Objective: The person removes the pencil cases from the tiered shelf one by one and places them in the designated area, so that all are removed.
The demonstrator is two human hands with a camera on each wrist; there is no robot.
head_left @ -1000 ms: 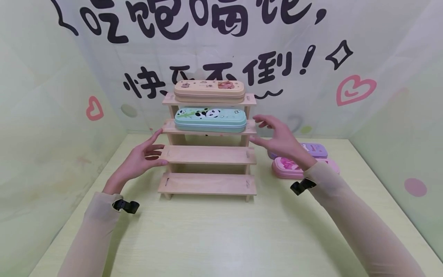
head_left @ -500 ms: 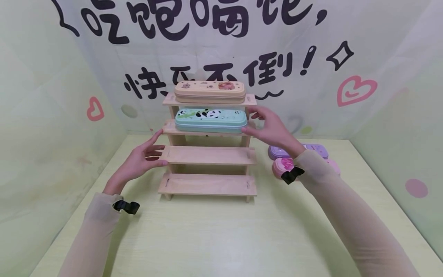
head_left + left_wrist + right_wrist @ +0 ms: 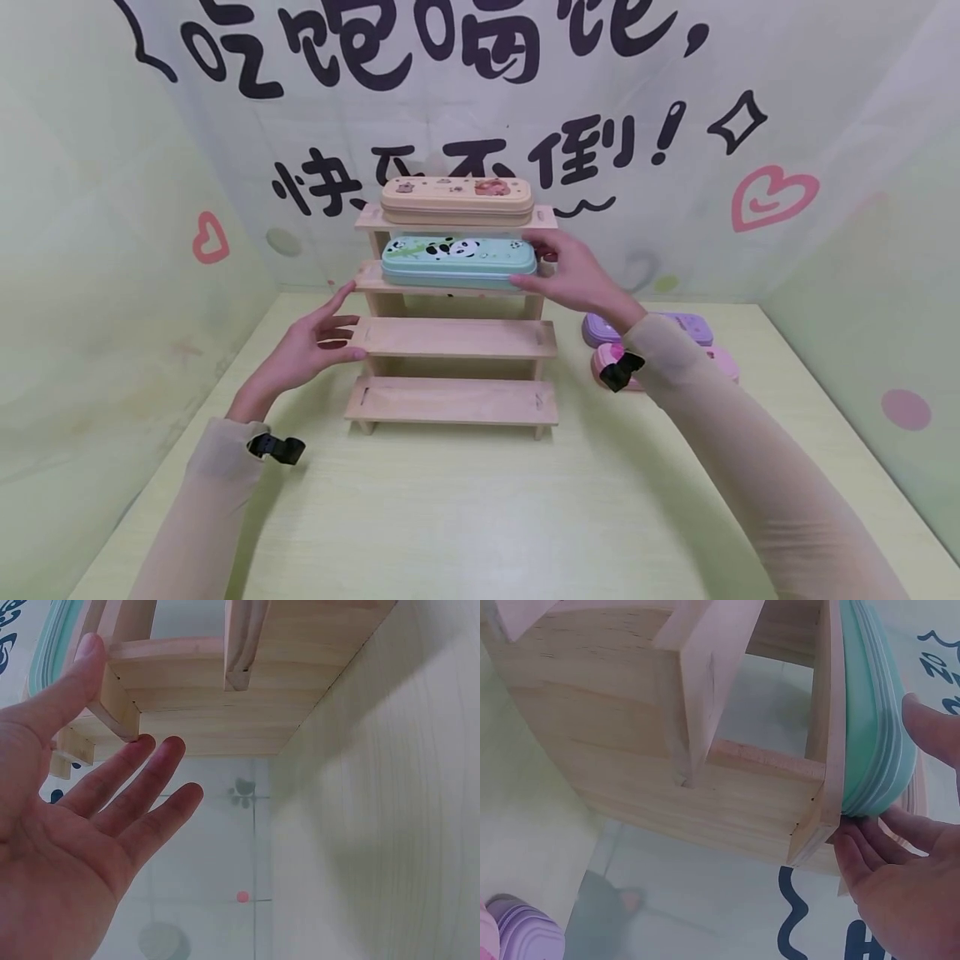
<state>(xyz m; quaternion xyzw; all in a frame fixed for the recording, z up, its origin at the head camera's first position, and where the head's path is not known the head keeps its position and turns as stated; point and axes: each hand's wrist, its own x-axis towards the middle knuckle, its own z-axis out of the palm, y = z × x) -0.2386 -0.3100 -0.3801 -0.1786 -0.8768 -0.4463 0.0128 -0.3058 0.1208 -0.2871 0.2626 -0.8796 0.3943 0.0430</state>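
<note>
A teal pencil case [image 3: 450,262] with a panda print lies on the second shelf from the top of a stepped wooden rack [image 3: 450,337]. My right hand [image 3: 577,271] grips its right end, thumb along the front and fingers curled at the end and back. The right wrist view shows those fingers against the rounded end of the teal case [image 3: 881,742]. At the rack's left side, my left hand [image 3: 296,354] is spread with fingers extended, its fingertips at the shelf ends. It holds nothing in the left wrist view, where the palm [image 3: 67,855] shows.
On the top shelf lies a peach pencil case [image 3: 457,200]. A purple pencil case [image 3: 686,325] and a pink one [image 3: 720,362] lie on the table [image 3: 450,517] to the right, partly behind my right forearm. A printed cloth [image 3: 675,217] hangs behind the rack.
My right hand has moved left from beside the rack onto the right end of the teal pencil case and closed around it. My left hand stays where it was.
</note>
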